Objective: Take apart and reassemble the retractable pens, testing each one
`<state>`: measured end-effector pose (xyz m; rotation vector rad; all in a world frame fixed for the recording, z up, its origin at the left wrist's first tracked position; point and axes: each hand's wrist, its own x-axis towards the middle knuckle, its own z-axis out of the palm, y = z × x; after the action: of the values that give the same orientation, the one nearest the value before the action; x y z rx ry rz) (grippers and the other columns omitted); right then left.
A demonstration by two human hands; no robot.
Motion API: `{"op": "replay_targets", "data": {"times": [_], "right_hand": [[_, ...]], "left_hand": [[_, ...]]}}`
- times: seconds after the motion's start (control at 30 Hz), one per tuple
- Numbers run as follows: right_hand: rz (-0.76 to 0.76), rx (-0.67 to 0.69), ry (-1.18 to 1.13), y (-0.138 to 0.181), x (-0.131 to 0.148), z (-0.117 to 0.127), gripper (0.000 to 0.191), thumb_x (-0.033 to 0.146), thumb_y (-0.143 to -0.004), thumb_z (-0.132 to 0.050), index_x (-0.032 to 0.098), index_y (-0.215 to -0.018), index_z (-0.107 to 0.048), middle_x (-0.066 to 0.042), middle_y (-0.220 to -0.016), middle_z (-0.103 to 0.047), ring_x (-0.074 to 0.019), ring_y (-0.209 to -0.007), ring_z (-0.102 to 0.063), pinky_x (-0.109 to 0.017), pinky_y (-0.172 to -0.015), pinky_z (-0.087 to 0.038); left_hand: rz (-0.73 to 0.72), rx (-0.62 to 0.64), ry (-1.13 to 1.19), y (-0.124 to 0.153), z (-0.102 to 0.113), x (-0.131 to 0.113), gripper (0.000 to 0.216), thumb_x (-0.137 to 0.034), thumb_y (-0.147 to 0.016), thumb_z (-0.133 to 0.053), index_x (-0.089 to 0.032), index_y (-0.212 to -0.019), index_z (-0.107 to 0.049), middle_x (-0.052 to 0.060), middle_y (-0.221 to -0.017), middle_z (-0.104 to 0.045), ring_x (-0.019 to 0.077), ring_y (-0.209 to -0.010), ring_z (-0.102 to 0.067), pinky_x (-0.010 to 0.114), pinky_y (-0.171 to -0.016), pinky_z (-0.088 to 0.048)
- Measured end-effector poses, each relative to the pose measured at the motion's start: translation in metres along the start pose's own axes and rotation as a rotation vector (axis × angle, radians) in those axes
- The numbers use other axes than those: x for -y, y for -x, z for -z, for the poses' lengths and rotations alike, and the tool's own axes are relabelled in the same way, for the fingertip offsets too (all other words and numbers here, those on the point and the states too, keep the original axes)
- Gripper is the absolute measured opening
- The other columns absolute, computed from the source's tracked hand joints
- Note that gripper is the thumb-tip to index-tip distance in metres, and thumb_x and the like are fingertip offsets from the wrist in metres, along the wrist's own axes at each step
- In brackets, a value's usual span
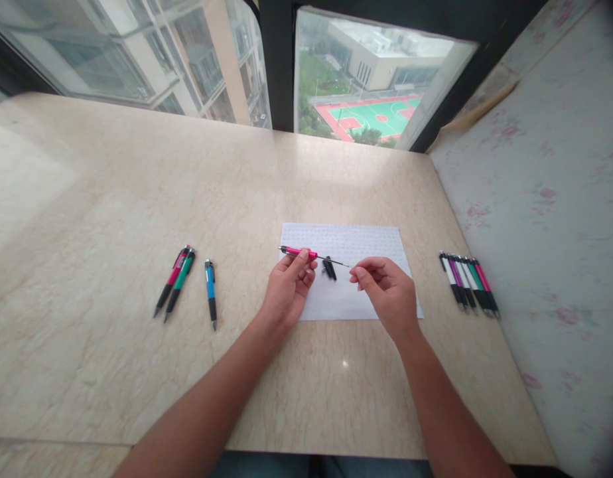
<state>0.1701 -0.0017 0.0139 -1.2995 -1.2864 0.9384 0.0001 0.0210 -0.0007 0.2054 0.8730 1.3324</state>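
Observation:
My left hand [291, 285] grips the pink barrel of a pen [297, 252], its clicker end pointing left. A thin dark refill [331, 261] sticks out of the barrel's right end. At the refill's tip, my right hand [385, 289] is closed in a pinch of thumb and forefinger; whatever small thing lies between them is too tiny to make out. Beneath the refill, black pen parts [330, 268] rest on a sheet of paper [356, 302] with rows of writing on its upper half.
To the left lie a pink pen [172, 280], a green pen [180, 285] and a blue pen [210, 293]. Several pens [468, 282] form a row at the right, beside the flowered wall [550, 265]. Windows border the marble-patterned surface [112, 219] at the back.

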Motion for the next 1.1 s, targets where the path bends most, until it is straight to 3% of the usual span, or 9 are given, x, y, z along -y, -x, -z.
{"op": "replay_targets", "data": {"times": [0.33, 0.87, 1.0, 1.1], "right_hand": [[0.018, 0.038, 0.051, 0.002, -0.008, -0.005, 0.008, 0.026, -0.084, -0.068, 0.020, -0.089, -0.066, -0.001, -0.077, -0.070, -0.0144, -0.072, -0.068, -0.027, -0.065, -0.057], [0.082, 0.022, 0.143, 0.003, -0.017, -0.009, 0.009, 0.030, -0.086, -0.066, 0.021, -0.089, -0.065, -0.002, -0.078, -0.068, -0.0158, -0.071, -0.067, -0.030, -0.065, -0.056], [0.121, 0.046, 0.196, 0.004, -0.018, -0.008, 0.029, 0.032, -0.084, -0.067, 0.023, -0.110, -0.060, -0.004, -0.091, -0.070, -0.0178, -0.079, -0.069, -0.030, -0.064, -0.057], [0.222, 0.107, 0.389, 0.003, -0.020, -0.007, 0.043, 0.028, -0.084, -0.063, 0.024, -0.126, -0.052, -0.009, -0.106, -0.069, -0.0219, -0.090, -0.067, -0.034, -0.067, -0.058]], "left_hand": [[0.060, 0.040, -0.038, 0.006, -0.002, 0.009, 0.020, -0.021, -0.073, -0.081, -0.011, -0.086, -0.069, 0.003, -0.085, -0.066, 0.0060, -0.070, -0.062, 0.012, -0.059, -0.050], [0.091, 0.085, -0.112, 0.007, -0.001, 0.007, 0.022, -0.023, -0.074, -0.081, -0.012, -0.090, -0.070, 0.004, -0.086, -0.068, 0.0076, -0.074, -0.064, 0.014, -0.064, -0.051], [0.093, 0.068, -0.061, 0.006, -0.001, 0.006, 0.021, -0.022, -0.073, -0.081, -0.012, -0.088, -0.069, 0.003, -0.085, -0.067, 0.0065, -0.071, -0.063, 0.014, -0.063, -0.050], [0.090, 0.060, -0.018, 0.005, -0.002, 0.003, 0.020, -0.020, -0.073, -0.080, -0.012, -0.086, -0.068, 0.003, -0.083, -0.067, 0.0061, -0.070, -0.062, 0.013, -0.061, -0.050]]}}
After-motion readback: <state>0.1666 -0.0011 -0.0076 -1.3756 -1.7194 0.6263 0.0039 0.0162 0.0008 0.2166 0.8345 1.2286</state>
